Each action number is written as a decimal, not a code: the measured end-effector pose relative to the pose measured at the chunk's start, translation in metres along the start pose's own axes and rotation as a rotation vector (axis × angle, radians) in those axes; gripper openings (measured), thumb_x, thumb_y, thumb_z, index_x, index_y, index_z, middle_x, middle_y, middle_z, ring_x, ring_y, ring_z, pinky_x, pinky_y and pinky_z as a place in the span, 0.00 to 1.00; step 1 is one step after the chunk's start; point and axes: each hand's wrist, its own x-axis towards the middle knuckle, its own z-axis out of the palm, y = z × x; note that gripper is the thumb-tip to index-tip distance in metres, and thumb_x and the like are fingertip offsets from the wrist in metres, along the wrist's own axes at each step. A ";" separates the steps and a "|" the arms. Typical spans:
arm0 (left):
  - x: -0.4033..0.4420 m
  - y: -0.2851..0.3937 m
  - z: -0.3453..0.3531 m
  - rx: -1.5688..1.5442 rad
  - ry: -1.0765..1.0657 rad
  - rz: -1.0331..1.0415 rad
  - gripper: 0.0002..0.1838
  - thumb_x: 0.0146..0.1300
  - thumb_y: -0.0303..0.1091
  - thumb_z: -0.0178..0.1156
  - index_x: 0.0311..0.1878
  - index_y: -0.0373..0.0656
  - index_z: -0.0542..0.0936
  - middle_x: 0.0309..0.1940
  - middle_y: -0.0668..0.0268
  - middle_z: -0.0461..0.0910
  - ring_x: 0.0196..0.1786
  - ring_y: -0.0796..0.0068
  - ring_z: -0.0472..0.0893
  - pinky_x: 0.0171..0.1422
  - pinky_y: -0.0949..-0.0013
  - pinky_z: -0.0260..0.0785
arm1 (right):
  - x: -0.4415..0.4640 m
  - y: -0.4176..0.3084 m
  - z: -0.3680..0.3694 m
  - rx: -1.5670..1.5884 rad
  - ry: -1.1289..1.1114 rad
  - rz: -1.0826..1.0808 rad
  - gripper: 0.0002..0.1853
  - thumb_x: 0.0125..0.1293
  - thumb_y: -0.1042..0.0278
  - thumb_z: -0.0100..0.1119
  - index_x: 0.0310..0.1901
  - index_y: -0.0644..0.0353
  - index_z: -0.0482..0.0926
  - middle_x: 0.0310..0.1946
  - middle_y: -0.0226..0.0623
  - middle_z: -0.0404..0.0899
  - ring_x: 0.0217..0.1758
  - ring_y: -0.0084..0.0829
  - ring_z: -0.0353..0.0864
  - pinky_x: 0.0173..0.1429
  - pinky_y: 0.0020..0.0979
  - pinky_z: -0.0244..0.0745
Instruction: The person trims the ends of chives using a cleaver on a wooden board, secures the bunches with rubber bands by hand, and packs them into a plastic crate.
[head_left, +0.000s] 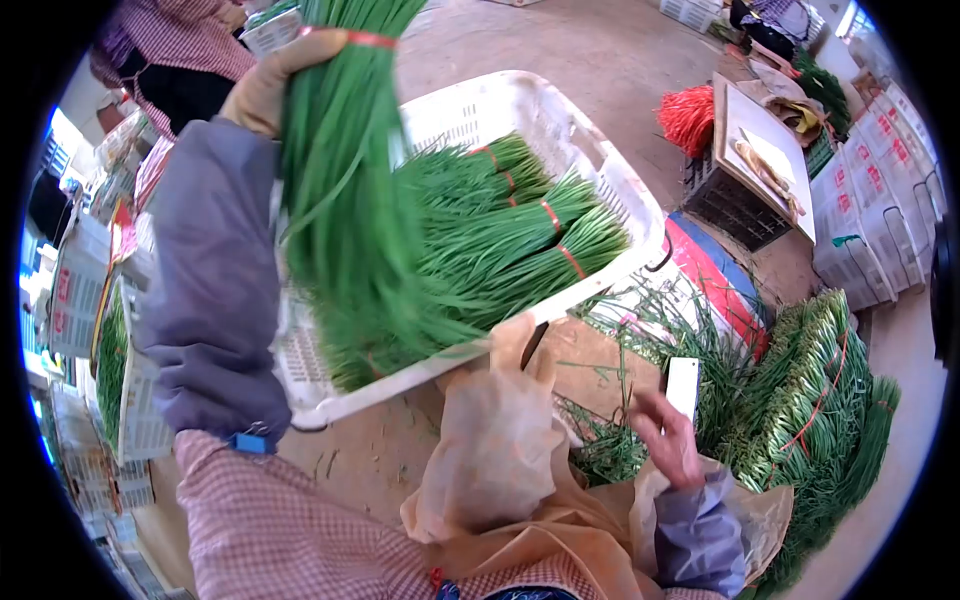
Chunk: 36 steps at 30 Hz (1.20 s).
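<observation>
My left hand (262, 92), in a tan glove, is closed around a bunch of garlic chives (345, 170) just by its red band. The bunch hangs over the left part of a white plastic crate (460, 95), its leaves blurred by motion. Inside the crate lie several banded chive bundles (530, 235). My right hand (668, 438) is bare and low at the right, fingers apart and slightly bent. Beside its fingers is a flat white rectangular thing (682, 388), whose kind I cannot make out. A brown board (598, 365) with loose leaves lies near it.
A large heap of chives (815, 400) lies at the right. Red strips (686, 120) lie by a dark crate (745, 190) with a board. Stacked white crates (875, 200) stand at the far right, more crates (80, 290) at left. Another person (185, 60) is at upper left.
</observation>
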 end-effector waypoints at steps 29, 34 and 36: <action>0.179 -0.365 0.093 0.799 -0.349 -0.181 0.44 0.45 0.33 0.71 0.70 0.38 0.66 0.50 0.56 0.82 0.50 0.67 0.82 0.59 0.66 0.73 | -0.041 0.134 0.038 -0.445 -0.314 0.225 0.19 0.64 0.60 0.55 0.54 0.59 0.71 0.39 0.52 0.78 0.41 0.54 0.80 0.44 0.51 0.74; 0.189 -0.384 0.071 1.039 -0.322 -0.130 0.45 0.51 0.35 0.70 0.73 0.43 0.62 0.65 0.45 0.71 0.67 0.53 0.71 0.71 0.61 0.62 | -0.059 0.134 0.042 -0.548 -0.231 0.111 0.18 0.63 0.61 0.56 0.53 0.59 0.71 0.40 0.49 0.78 0.42 0.52 0.80 0.44 0.50 0.74; 0.176 -0.377 0.080 1.143 -0.270 -0.019 0.45 0.55 0.38 0.69 0.75 0.48 0.58 0.65 0.45 0.70 0.66 0.49 0.71 0.70 0.59 0.62 | -0.069 0.124 0.034 -0.611 -0.240 0.114 0.18 0.64 0.61 0.56 0.53 0.58 0.70 0.40 0.48 0.78 0.43 0.52 0.80 0.45 0.49 0.74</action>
